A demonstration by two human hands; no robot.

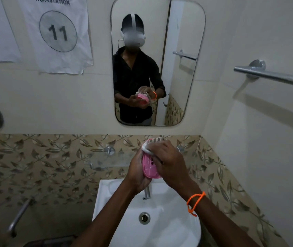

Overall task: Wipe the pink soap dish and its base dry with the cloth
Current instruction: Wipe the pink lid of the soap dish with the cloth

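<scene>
My left hand cups the pink soap dish above the sink, steadying it so my right hand can press the cloth at its 12 o'clock end.

You are holding one pink dish and one cloth between your two hands, left hand and right hand, directly above one sink with one tap; one orange band is circling your right wrist.
</scene>
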